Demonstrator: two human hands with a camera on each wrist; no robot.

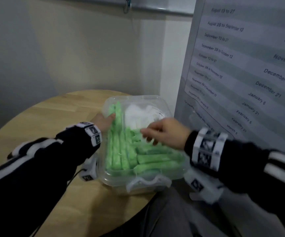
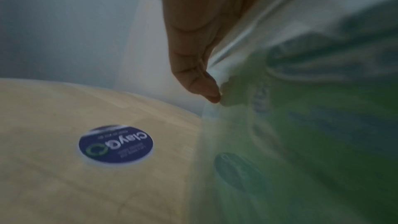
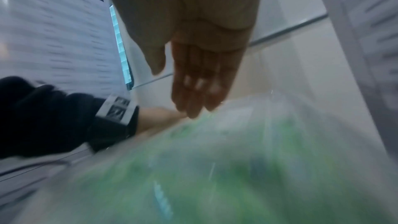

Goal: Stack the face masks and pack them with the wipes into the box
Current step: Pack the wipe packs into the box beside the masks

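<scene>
Green wipes [image 1: 138, 158] and white masks [image 1: 141, 115] in the clear box [image 1: 148, 183]. Light wood surface [image 1: 56, 113] with a round dark-blue sticker [image 2: 116, 144]. My sleeves [image 1: 35, 161] are black with white stripes; my wristbands [image 1: 93, 132] are white with black markers.

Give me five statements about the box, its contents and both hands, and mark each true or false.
1. The clear plastic box sits on a round wooden table. True.
2. The green wipe packs lie on the table outside the box. False: they are inside the box.
3. White face masks are in the box's far part. True.
4. The left hand hangs clear of the box. False: it touches the box's left edge.
5. The right hand grips a mask. False: it hovers over the box, fingers straight, holding nothing.
</scene>
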